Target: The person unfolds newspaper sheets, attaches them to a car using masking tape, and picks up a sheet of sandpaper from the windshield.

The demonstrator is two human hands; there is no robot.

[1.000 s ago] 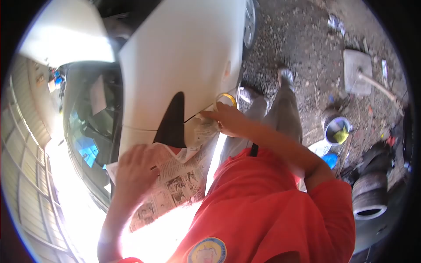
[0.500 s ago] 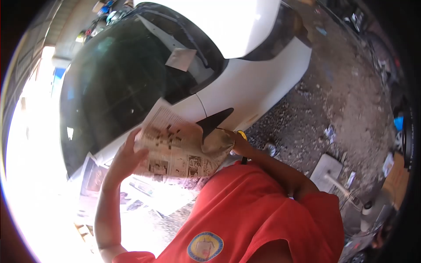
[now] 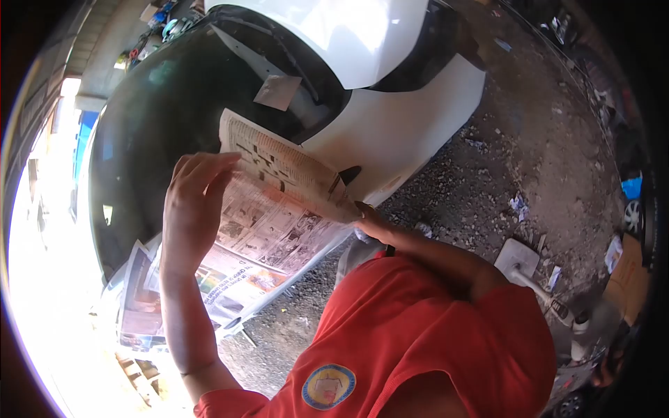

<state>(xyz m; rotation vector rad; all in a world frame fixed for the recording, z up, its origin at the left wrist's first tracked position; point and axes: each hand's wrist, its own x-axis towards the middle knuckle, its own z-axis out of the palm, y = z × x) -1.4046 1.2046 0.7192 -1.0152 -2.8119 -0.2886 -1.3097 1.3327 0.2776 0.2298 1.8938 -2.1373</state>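
Observation:
A printed newspaper sheet (image 3: 279, 226) is spread along the side of a white car (image 3: 390, 132), its upper part raised and folded over. My left hand (image 3: 198, 198) pinches the sheet's left edge between thumb and fingers. At the sheet's right edge, my right hand (image 3: 373, 224) has its fingers closed on the paper. Only the tip of a black pointed patch (image 3: 350, 174) on the car panel shows above the paper. More newspaper (image 3: 139, 296) lies at the lower left, beyond my left forearm.
The dark windshield (image 3: 160, 132) has a pale square paper (image 3: 277, 92) on it. The hood (image 3: 362, 35) is at the top. A flat board with a handle (image 3: 517, 259) lies on the gravel at right, near a cardboard piece (image 3: 627, 279).
The view has swung toward the windshield. My left hand has risen with the sheet's edge, and the paper now covers most of the black patch. The yellow roll near my right hand is no longer visible.

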